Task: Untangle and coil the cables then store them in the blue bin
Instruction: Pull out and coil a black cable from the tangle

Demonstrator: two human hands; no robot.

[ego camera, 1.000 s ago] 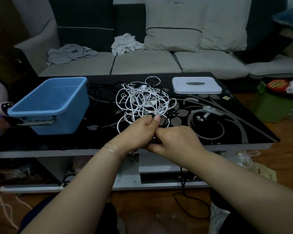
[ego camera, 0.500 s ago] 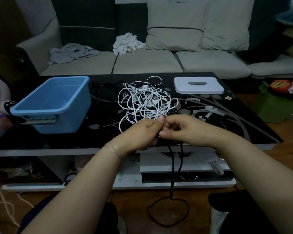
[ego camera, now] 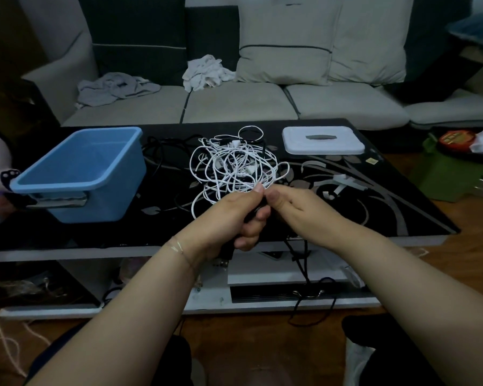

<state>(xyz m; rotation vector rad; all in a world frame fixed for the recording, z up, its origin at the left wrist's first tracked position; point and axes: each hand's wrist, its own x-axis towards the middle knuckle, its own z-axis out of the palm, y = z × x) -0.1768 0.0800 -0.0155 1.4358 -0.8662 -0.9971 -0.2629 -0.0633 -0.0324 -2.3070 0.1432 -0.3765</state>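
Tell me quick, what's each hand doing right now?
Left hand: grips the black cable.
Right hand: pinches the same cable beside it.

Single head view, looking forward-down, close over table [ego camera: 402, 207].

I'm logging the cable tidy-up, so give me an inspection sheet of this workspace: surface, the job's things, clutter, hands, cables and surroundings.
Surface: black glass coffee table with a pale floral pattern.
Job's things: blue bin at the table's left, nothing seen inside; white cable tangle at the centre, uncoiled.
Clutter: white lid lying flat at the far right.
Hands: left hand grips a black cable; right hand pinches it at the left thumb.
Cables: the black cable hangs over the table's near edge to the floor; more black cables between bin and tangle.
Surroundings: sofa behind with crumpled cloths.
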